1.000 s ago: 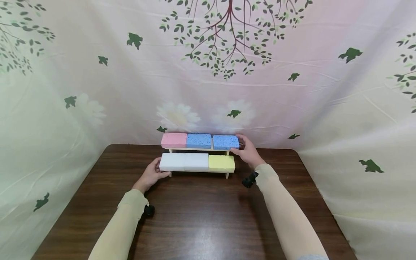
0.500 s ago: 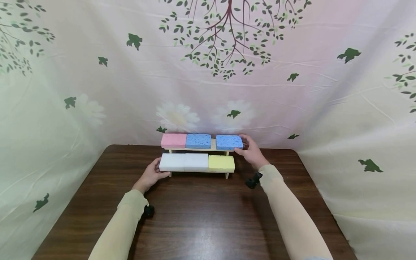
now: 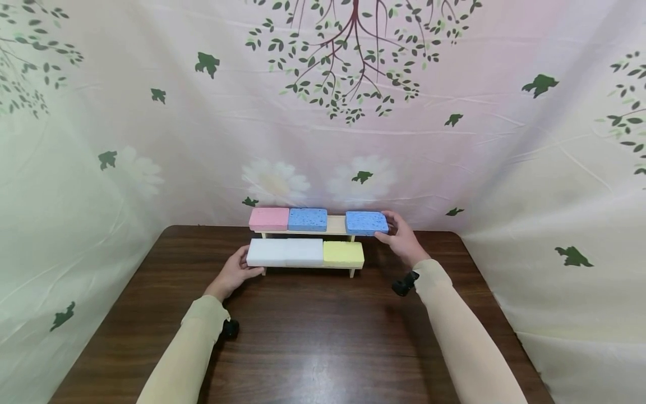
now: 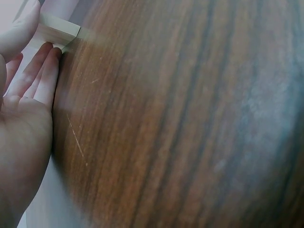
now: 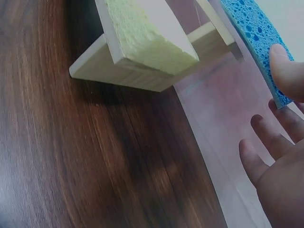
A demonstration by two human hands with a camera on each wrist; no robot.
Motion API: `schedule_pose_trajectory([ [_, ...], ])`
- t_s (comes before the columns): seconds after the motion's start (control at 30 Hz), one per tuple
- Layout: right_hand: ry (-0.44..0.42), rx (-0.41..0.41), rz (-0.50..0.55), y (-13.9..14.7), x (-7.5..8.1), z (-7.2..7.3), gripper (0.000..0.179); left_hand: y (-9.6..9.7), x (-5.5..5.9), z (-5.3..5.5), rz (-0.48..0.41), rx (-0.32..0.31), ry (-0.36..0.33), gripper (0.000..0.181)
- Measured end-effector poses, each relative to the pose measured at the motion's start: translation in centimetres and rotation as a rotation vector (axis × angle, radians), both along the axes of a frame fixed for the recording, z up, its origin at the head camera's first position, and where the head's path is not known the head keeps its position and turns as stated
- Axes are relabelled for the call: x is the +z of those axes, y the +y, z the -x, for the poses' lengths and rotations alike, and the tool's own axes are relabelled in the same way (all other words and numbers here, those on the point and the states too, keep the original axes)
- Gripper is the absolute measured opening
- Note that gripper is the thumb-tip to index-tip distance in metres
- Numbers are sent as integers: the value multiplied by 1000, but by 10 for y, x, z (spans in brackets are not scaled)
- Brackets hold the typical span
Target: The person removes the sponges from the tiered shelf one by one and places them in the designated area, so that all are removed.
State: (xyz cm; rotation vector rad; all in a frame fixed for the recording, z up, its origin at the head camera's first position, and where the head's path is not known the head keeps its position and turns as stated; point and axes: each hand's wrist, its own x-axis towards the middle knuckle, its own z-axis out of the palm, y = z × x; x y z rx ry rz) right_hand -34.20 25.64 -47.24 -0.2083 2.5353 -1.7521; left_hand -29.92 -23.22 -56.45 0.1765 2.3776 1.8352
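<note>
A small two-tier wooden shelf (image 3: 337,224) stands at the back of the table. Between the thumb and fingers of my right hand (image 3: 404,242) is the end of a porous blue sponge (image 3: 364,223), which juts past the top tier's right end. My left hand (image 3: 234,272) grips the shelf's left end beside a white sponge (image 3: 267,252); in the left wrist view its fingertips reach the pale wooden leg (image 4: 59,31). A second white sponge (image 3: 305,251) and a yellow sponge (image 3: 343,254) share the lower tier. On top sit a pink sponge (image 3: 270,219) and another blue sponge (image 3: 308,219).
The dark wood-grain table (image 3: 318,336) extends in front of the shelf and to both sides. Printed cloth (image 3: 323,146) with trees, flowers and birds hangs close behind it and along the sides.
My right hand has drawn the right blue sponge rightward, widening a gap of bare shelf between it and the other blue sponge. My left hand has stayed in place.
</note>
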Motion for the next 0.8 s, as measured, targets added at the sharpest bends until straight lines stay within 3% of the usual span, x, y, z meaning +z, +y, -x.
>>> schedule_pose_trajectory([
  [0.33, 17, -20, -35, 21, -1, -9, 75, 0, -1, 0, -4, -3, 8, 85],
  [0.8, 1, -48, -53, 47, -13, -20, 75, 0, 2, -3, -35, -14, 13, 86],
])
